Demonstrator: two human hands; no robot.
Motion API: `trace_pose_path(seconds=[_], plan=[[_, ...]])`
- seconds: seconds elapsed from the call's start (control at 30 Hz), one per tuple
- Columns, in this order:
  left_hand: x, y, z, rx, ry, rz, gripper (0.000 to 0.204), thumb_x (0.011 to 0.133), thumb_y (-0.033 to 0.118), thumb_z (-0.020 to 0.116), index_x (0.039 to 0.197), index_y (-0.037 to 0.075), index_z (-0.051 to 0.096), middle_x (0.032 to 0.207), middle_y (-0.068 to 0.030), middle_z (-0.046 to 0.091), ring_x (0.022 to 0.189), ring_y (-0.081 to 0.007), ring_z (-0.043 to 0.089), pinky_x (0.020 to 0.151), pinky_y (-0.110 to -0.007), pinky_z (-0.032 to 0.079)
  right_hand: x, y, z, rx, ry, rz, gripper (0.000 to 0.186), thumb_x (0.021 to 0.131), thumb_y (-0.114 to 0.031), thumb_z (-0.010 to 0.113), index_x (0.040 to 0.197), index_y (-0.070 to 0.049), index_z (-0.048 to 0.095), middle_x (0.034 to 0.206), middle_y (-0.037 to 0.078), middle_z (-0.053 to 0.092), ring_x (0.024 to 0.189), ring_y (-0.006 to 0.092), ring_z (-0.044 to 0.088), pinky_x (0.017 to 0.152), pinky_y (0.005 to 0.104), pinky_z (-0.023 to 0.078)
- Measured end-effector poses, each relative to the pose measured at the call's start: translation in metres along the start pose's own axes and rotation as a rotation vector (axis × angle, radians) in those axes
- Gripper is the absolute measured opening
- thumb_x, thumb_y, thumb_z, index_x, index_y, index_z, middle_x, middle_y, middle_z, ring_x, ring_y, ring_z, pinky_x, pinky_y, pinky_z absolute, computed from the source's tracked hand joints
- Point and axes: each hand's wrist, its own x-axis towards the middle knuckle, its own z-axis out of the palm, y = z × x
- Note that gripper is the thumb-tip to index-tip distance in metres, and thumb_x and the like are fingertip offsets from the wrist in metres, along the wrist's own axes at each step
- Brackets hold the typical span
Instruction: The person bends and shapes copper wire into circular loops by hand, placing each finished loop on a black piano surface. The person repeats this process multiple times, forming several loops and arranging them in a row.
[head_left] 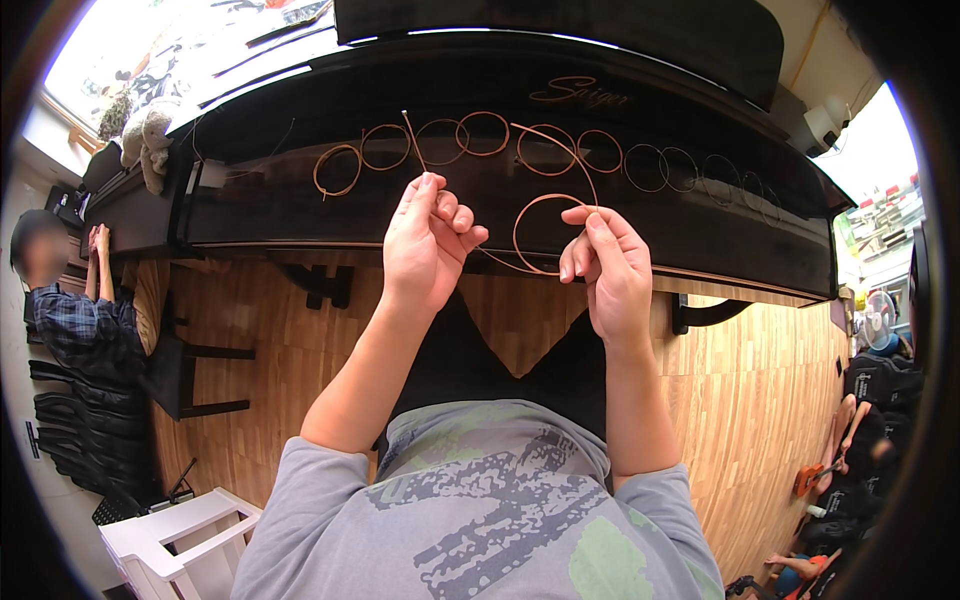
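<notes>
A long copper-coloured wound string [514,237], bent into a loop, hangs between my two hands above the front edge of a glossy black piano [270,215]. Thumb and forefinger of my left hand [425,245] pinch it, with a straight length and pale tip rising above them. My right hand [615,265] pinches the loop on its right side; a curved length arcs up and left from those fingers. Behind, on the piano's dark surface, lies a row of coiled copper strings [318,172]. Toward the right the row continues with thinner coils [627,168].
At the far left a person [85,325] in a plaid shirt sits by a black bench [195,375]. A white wooden frame [170,560] stands at the lower left. Along the right are a fan [879,318], black cases [880,382] and a small orange string instrument [806,480].
</notes>
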Motion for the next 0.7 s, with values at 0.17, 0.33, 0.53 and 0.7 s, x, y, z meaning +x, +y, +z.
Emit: trace_pose_path(seconds=[0.17,0.33,0.53,0.7], plan=[[0.002,0.005,-0.005,-0.041,-0.047,0.031,0.018,0.101,0.022,0.04,0.092,0.012,0.053,0.065,0.0047,0.042,0.06,-0.008,0.045,0.06,-0.029,0.047,0.003,-0.003,-0.005,0.071,0.024,0.004,0.027,0.099,-0.017,0.041,0.103,0.002,0.059,0.055,0.001,0.047,0.056,0.0127,0.054,0.058,0.0249,0.046],[0.003,-0.001,-0.01,0.035,-0.087,0.12,0.02,0.101,0.025,0.04,0.1,0.01,0.053,0.078,-0.001,0.054,0.077,-0.0152,0.058,0.076,-0.035,0.053,0.005,-0.002,-0.009,0.217,-0.023,-0.011,0.028,0.101,-0.018,0.036,0.105,0.001,0.056,0.056,0.003,0.049,0.056,0.0153,0.055,0.059,0.0266,0.047],[-0.032,-0.038,0.005,0.015,-0.216,0.075,0.053,0.096,0.042,0.043,0.132,0.004,0.039,0.117,-0.0127,0.057,0.112,-0.0246,0.054,0.097,-0.04,0.043,0.002,-0.01,0.003,0.296,-0.036,-0.038,0.027,0.102,-0.019,0.035,0.104,0.0,0.053,0.063,0.007,0.056,0.064,0.0181,0.06,0.066,0.0292,0.048],[-0.031,-0.059,0.005,0.337,-0.37,0.175,0.03,0.094,0.017,0.057,0.119,0.003,0.052,0.097,-0.007,0.061,0.094,-0.0133,0.06,0.08,-0.027,0.051,-0.004,-0.011,0.017,0.091,0.026,-0.054,0.028,0.1,-0.019,0.04,0.102,0.001,0.059,0.081,0.008,0.065,0.076,0.0127,0.06,0.074,0.0251,0.045]])
